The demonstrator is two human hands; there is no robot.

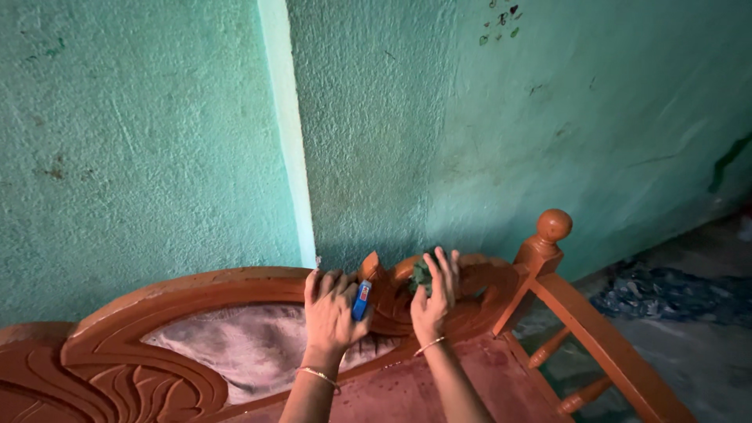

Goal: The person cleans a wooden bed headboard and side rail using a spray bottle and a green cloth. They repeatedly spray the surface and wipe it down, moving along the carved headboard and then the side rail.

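Both hands are working on the carved wooden backrest (157,313) of an orange-brown sofa, right at its far end by the armrest. Nearest to me, the padded panel (235,345) set into the backrest is looking grey and dusty, and its carved frame is showing no sign of having been wiped. A little further along, the left hand (333,309) is resting on the top rail with its fingers curled around a small blue object (361,301), perhaps a lighter or a little bottle; I cannot tell which. Just beside it, the right hand (433,296) is pressing a crumpled dark green cloth (421,276) into the round carving, fingers bunched over it. So the cleaning seems to be only at this one corner, with most of the backrest left. Beyond, the knobbed post (551,231) is standing against the green wall (470,117).
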